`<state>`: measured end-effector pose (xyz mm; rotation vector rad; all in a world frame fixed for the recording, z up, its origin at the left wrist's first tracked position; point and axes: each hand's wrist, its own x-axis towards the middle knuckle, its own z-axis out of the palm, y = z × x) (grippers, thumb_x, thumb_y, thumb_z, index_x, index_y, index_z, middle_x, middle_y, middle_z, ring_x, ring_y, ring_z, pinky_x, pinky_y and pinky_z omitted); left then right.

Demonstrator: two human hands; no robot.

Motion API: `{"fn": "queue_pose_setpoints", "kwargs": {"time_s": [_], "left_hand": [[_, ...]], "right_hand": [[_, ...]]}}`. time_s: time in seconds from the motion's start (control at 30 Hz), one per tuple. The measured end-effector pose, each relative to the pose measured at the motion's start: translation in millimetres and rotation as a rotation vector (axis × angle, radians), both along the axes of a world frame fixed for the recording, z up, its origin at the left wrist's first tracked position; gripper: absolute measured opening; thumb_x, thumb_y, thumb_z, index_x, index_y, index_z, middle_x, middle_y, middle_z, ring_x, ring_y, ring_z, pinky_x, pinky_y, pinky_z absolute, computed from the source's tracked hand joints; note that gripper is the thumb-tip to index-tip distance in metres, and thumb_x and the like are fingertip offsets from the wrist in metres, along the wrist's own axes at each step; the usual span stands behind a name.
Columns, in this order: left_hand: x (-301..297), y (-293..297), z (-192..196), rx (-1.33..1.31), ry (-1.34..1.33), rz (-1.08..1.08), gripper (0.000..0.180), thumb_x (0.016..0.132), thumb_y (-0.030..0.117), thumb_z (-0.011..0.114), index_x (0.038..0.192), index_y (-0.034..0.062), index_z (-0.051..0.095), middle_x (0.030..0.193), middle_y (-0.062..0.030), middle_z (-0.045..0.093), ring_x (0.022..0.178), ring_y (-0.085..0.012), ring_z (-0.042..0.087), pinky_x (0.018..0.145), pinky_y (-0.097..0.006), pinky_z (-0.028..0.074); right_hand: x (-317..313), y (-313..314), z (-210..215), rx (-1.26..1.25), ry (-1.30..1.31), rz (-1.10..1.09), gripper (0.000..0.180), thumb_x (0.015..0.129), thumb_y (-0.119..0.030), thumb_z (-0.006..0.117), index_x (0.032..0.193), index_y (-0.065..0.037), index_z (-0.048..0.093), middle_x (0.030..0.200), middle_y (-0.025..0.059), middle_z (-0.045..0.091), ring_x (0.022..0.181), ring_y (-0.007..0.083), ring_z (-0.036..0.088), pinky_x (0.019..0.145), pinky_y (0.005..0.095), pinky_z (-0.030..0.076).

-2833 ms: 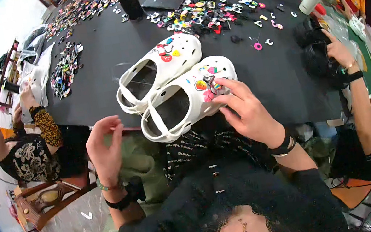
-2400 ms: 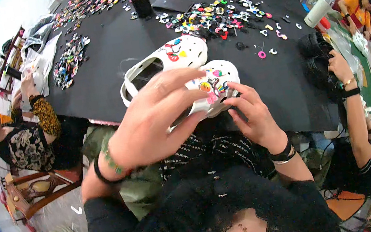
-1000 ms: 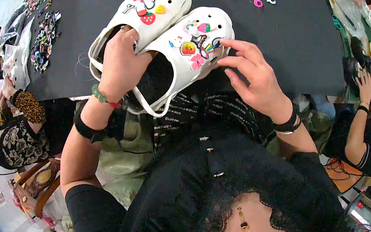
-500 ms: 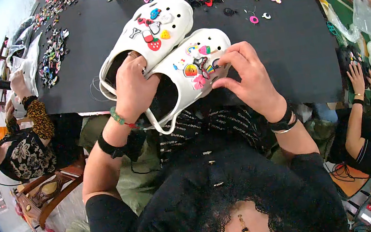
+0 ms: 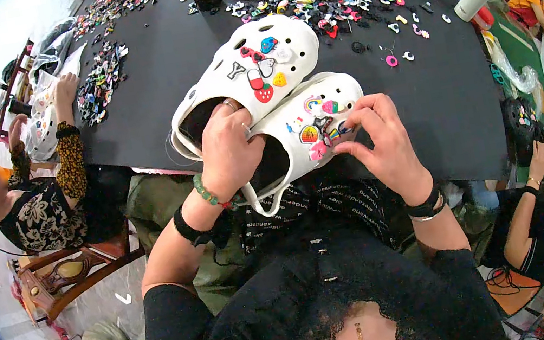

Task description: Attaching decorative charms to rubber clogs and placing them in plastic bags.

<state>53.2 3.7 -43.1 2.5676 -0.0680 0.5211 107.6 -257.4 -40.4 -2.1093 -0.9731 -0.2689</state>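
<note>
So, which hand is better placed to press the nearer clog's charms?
Probably the right hand: its fingers are at those charms, while the left hand holds both clogs at their openings.

The one view looked steeply down and forward from the left of two fisheye cameras on the wearer's head, past the black top (image 5: 263,292) along the lower edge to the dark tabletop (image 5: 434,116). It sat close above the white clogs (image 5: 280,119), mid-frame, yet its wide circle took in the room on both sides.
</note>
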Motion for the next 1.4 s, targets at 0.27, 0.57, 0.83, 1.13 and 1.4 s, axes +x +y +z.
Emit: {"fn": "queue_pose_setpoints", "kwargs": {"time_s": [0.27, 0.57, 0.83, 1.13, 1.4], "left_hand": [[-2, 1, -4, -0.026, -0.032, -0.009, 0.017, 0.063, 0.002, 0.069, 0.076, -0.0038, 0.061, 0.092, -0.0201, 0.060, 0.093, -0.0388, 0.059, 0.081, -0.045, 0.051], [-23, -17, 15, -0.072, 0.163, -0.013, 0.015, 0.063, 0.001, 0.068, 0.074, -0.0057, 0.060, 0.090, -0.0228, 0.061, 0.090, -0.0403, 0.061, 0.079, -0.044, 0.051], [-8, -42, 12, -0.078, 0.123, -0.076, 0.023, 0.068, 0.005, 0.072, 0.087, -0.0047, 0.064, 0.095, -0.0214, 0.062, 0.092, -0.0419, 0.060, 0.083, -0.046, 0.050], [-15, -29, 22, 0.047, 0.059, -0.252, 0.034, 0.078, -0.001, 0.067, 0.111, -0.0038, 0.059, 0.097, -0.0190, 0.063, 0.094, -0.0403, 0.057, 0.085, -0.048, 0.046], [-26, -15, 22, 0.106, -0.036, -0.172, 0.023, 0.079, 0.006, 0.073, 0.101, 0.0010, 0.067, 0.111, -0.0138, 0.068, 0.102, -0.0344, 0.059, 0.093, -0.044, 0.043]], "right_hand": [[-5, 3, 2, -0.003, -0.011, 0.032, 0.044, 0.066, -0.012, 0.086, 0.102, -0.006, 0.061, 0.110, 0.0122, 0.052, 0.103, 0.0328, 0.050, 0.089, 0.0417, 0.044], [-10, -9, 0, 0.099, 0.045, -0.089, 0.038, 0.077, -0.016, 0.082, 0.105, -0.003, 0.059, 0.117, 0.0157, 0.051, 0.109, 0.0334, 0.049, 0.094, 0.0426, 0.042], [-7, -14, 27, 0.003, -0.160, -0.092, 0.037, 0.078, -0.013, 0.080, 0.108, -0.004, 0.060, 0.122, 0.0185, 0.056, 0.110, 0.0368, 0.054, 0.092, 0.0443, 0.046], [-10, 38, 43, -0.168, -0.166, 0.277, 0.042, 0.082, -0.014, 0.069, 0.118, 0.002, 0.054, 0.130, 0.0215, 0.051, 0.107, 0.0342, 0.059, 0.089, 0.0419, 0.051], [21, 68, 38, -0.409, -0.250, 0.299, 0.025, 0.082, -0.013, 0.062, 0.103, 0.000, 0.061, 0.113, 0.0200, 0.053, 0.087, 0.0310, 0.063, 0.070, 0.0421, 0.053]]}}
